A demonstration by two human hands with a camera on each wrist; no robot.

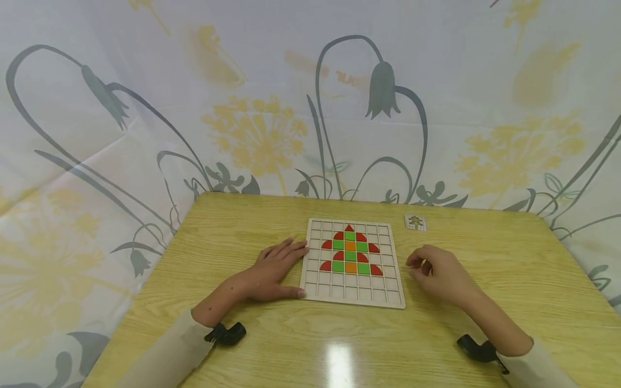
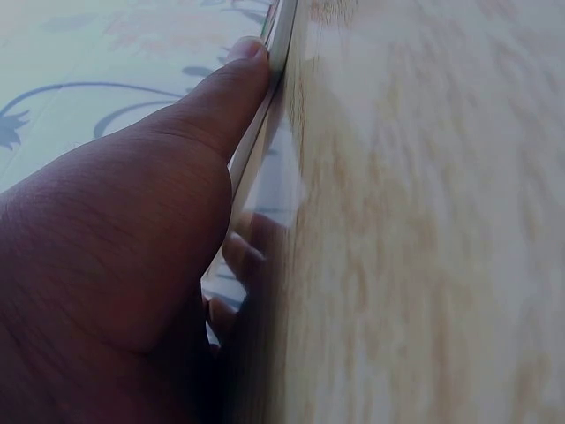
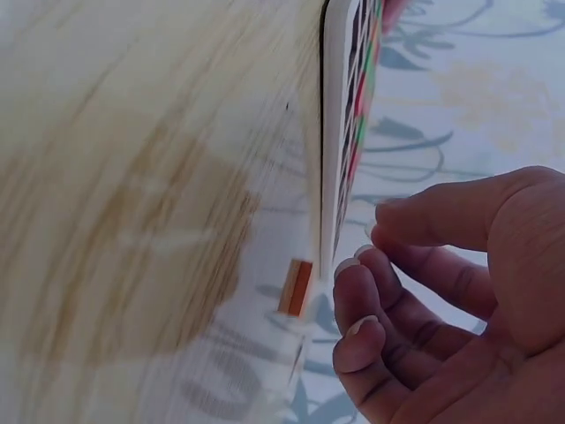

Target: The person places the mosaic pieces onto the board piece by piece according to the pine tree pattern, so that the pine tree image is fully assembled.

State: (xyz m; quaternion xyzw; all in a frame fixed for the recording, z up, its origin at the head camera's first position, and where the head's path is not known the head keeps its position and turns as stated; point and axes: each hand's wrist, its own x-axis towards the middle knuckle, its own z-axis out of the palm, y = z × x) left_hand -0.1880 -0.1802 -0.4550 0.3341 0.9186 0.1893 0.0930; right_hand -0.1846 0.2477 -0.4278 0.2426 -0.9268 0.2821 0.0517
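A square wooden grid board [image 1: 354, 293] lies on the table. Red, green and orange pieces fill part of its cells in a tree shape, with a red triangle [image 1: 349, 228] on top. My left hand [image 1: 271, 275] rests by the board's left side, fingers straight, its fingertips and thumb [image 2: 247, 53] touching the edge. To the right of the board hovers my right hand [image 1: 441, 275], apart from it. Its fingers [image 3: 357, 291] curl loosely and the thumb tip is close to the index finger, with nothing visible between them.
A small card [image 1: 415, 222] with a tree pattern lies beyond the board's right corner. The right wrist view shows a small orange-brown object [image 3: 296, 287] on the wooden table [image 1: 271, 345]; I cannot tell whether it is the card. A flowered cloth [image 1: 291, 108] hangs behind.
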